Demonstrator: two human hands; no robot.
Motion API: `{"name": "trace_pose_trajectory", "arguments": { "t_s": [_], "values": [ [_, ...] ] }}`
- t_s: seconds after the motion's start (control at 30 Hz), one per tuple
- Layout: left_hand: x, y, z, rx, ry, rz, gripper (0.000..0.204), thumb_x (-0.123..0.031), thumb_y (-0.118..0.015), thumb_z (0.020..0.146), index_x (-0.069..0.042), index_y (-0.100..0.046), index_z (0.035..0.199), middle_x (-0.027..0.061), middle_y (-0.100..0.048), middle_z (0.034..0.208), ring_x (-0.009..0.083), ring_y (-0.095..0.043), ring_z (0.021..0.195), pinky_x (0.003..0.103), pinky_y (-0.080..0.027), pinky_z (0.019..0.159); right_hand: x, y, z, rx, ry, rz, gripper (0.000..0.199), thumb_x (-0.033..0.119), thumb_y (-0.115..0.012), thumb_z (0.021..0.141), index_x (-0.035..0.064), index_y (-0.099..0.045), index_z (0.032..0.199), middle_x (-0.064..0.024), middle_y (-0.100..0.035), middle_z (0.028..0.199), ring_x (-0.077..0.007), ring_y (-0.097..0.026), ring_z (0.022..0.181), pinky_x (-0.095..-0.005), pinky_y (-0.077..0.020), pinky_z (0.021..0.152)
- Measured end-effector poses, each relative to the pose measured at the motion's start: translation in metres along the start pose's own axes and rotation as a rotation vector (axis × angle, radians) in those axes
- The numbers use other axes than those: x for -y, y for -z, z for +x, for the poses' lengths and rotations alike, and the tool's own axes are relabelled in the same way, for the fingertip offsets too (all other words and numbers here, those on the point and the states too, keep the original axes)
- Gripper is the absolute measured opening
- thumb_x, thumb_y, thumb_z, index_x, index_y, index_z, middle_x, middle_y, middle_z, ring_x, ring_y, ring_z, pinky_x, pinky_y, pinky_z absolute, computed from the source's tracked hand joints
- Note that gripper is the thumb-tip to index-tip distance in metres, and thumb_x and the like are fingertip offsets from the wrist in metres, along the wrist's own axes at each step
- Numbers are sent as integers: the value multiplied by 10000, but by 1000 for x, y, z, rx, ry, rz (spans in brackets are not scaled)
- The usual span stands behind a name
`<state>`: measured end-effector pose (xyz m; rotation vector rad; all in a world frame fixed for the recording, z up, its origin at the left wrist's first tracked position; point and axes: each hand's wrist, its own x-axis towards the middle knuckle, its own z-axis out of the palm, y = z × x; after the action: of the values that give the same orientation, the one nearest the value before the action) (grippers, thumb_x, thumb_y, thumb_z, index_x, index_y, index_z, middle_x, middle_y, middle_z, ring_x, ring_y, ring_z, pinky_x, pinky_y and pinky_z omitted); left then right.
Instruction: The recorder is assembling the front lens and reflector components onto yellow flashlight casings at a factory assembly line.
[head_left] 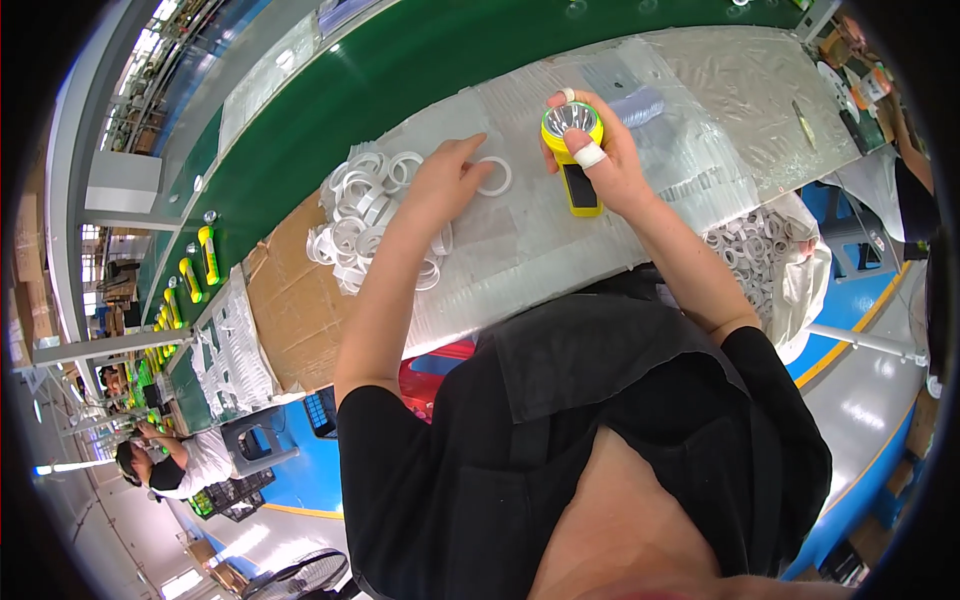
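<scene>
My right hand is wrapped round a yellow flashlight with a black panel on its body. The flashlight's reflector head faces up, and my thumb lies across it. White tape covers parts of my thumb and a finger. My left hand is over the table with thumb and index finger apart. Its thumb tip is at the edge of a single white ring; I cannot tell whether they touch. A pile of white rings lies left of that hand, partly hidden by my forearm.
Clear plastic discs lie stacked beyond my right hand. A green conveyor belt runs past the plastic-covered table, with several yellow flashlights at left. A white sack of rings hangs at right. Co-workers are at both sides.
</scene>
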<state>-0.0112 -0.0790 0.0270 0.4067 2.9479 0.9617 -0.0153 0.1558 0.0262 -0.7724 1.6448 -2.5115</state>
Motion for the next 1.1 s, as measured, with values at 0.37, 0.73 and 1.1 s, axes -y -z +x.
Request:
{"name": "trace_pose_trajectory", "arguments": {
  "t_s": [0.37,0.73,1.1],
  "values": [
    [-31,2,-10,-162,-221,-13,277,-214,-737,809,-50,-646,1014,125,-625,1005,260,-611,888,346,-493,726,-2,-5,1,21,24,-101,368,204,-579,939,28,-465,1242,-81,-600,855,-135,-566,718,-281,-476,666],
    [-85,10,-2,-433,-519,-157,344,-248,-855,662,-83,-736,940,78,-593,977,202,-584,826,304,-495,680,0,-2,0,106,42,-107,454,167,-612,916,35,-439,1315,-92,-571,1092,-153,-590,951,-305,-527,785],
    [-105,6,5,-228,-513,-204,414,-281,-832,701,-99,-683,1043,100,-617,1027,279,-611,918,375,-496,759,61,56,25,319,364,-719,516,154,-800,764,76,-588,1228,-92,-638,1173,-234,-625,1048,-350,-487,925]
  ]
}}
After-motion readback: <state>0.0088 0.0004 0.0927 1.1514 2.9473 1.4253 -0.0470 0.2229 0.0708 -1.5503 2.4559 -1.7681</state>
